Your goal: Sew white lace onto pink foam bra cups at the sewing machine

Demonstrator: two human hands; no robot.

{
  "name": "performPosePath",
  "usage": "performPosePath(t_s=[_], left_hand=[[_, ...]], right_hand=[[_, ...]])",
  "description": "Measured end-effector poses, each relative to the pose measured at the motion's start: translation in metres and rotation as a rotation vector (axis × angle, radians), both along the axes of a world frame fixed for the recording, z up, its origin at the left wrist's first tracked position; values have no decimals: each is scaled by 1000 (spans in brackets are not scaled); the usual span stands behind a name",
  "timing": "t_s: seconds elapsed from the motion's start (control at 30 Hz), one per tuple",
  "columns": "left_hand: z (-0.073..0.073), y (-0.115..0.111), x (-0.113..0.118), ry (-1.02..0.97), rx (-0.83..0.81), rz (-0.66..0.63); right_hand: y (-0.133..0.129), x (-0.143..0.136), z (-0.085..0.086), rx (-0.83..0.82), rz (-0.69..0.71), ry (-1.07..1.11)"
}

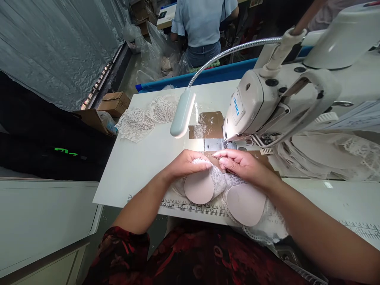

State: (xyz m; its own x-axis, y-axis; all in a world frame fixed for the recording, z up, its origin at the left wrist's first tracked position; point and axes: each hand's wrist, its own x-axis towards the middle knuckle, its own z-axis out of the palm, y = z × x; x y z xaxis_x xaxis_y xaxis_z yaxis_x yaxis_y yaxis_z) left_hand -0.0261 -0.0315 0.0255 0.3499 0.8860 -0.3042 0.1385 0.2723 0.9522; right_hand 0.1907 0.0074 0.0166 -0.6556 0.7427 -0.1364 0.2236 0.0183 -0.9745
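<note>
A white lace bra [219,180] with two smooth, pale cup pads lies at the front edge of the sewing table, inner side up. My left hand [191,163] is closed on the lace at the top of the left-hand cup pad [199,188], thumb on top. Just right of it, my right hand [237,161] pinches a small thin metal tool [215,157] near the middle of the bra; most of it is hidden by the fingers. The right-hand cup pad [246,204] lies below this hand. Both hands are in front of the sewing machine's needle area [227,143].
The white sewing machine [249,103] stands at right, with a lamp [183,113] on a bent neck. Another lace piece [145,118] lies at the back left. Stacked lace cups [323,152] are on the right. Beyond the table sits a person [200,23], back turned.
</note>
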Motion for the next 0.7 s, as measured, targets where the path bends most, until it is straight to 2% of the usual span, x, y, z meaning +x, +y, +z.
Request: performPosePath(t_s=[0.13,0.27,0.53,0.6,0.7], left_hand=[[-3,0,1,-39,-44,51],[-8,0,3,-45,-56,55],[-7,1,3,30,-32,41],[-6,1,4,46,-19,29],[-7,1,6,63,24,26]], right_hand=[[-2,-2,7,-25,19,-7],[-6,-8,11,16,42,-1],[-8,-10,8,154,-1,-37],[-7,-10,5,124,-10,-26],[-7,-11,0,-10,-40,51]])
